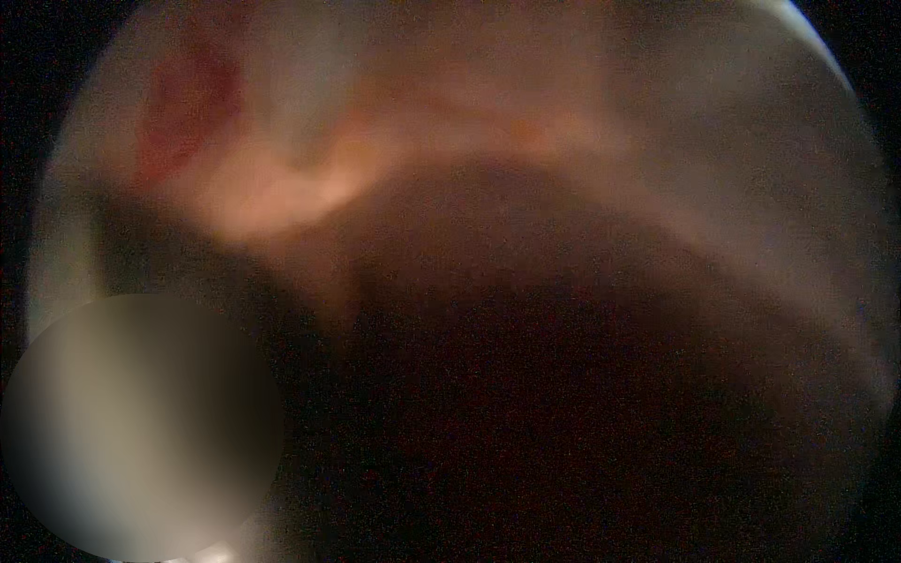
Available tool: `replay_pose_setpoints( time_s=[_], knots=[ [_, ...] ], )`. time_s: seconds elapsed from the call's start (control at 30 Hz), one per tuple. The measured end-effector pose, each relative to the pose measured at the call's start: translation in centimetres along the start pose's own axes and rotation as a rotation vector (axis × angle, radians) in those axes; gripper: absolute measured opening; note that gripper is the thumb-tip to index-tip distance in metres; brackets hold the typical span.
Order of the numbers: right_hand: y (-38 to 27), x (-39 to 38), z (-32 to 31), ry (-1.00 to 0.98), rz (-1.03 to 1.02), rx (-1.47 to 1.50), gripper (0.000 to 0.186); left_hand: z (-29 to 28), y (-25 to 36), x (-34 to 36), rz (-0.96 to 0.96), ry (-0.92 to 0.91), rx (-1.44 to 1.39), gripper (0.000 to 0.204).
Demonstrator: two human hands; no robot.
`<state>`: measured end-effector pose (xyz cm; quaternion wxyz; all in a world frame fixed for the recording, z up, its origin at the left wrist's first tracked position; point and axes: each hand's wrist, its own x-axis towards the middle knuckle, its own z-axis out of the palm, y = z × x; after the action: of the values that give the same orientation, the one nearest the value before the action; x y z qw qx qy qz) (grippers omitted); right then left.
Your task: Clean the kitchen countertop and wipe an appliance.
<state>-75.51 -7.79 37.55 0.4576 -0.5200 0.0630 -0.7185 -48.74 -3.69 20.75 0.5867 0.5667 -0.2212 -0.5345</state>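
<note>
A dark mass (563, 403) fills the centre and lower right of the head view, apparently close to the lens; its upper edge peaks near mid-picture and slopes down to the right. Whether it is a hand, a sleeve or an object cannot be determined. Neither the left hand nor the right hand is identifiable, so the state of the fingers, and which hand is nearer, cannot be told. A blurred disc (141, 422) covers the lower left. Above the mass's left slope lies a pale orange patch (272, 192). Beyond it, up and to the left, is a red shape (192, 103), the most distinct item; its long axis appears steep, and its position relative to the fingers is indeterminate.
</note>
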Motion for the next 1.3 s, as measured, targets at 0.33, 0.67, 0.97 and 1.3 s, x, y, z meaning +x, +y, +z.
replay_pose_setpoints(
  time_s=[0.33, 0.67, 0.97, 1.3],
  knots=[
    [3.2, -1.9, -1.0, 0.056, -0.012, 0.028, 0.025, 2.8, 0.1, -1.6, -0.034, -0.171, 0.038, 0.028],
    [3.0, -6.6, -6.3, -0.172, 0.482, -0.538, 0.022, 11.0, 1.3, -7.3, 0.594, -0.307, 0.397, 0.031],
    [0.1, -6.6, -4.2, 0.002, 0.515, -0.262, 0.025, 10.1, 1.4, -9.1, 0.911, -0.453, 0.596, 0.022],
    [-5.7, -4.4, -3.1, 0.053, 0.178, -0.275, 0.035, 11.5, 0.2, -14.6, 0.806, -0.655, 0.639, 0.040]
  ],
)
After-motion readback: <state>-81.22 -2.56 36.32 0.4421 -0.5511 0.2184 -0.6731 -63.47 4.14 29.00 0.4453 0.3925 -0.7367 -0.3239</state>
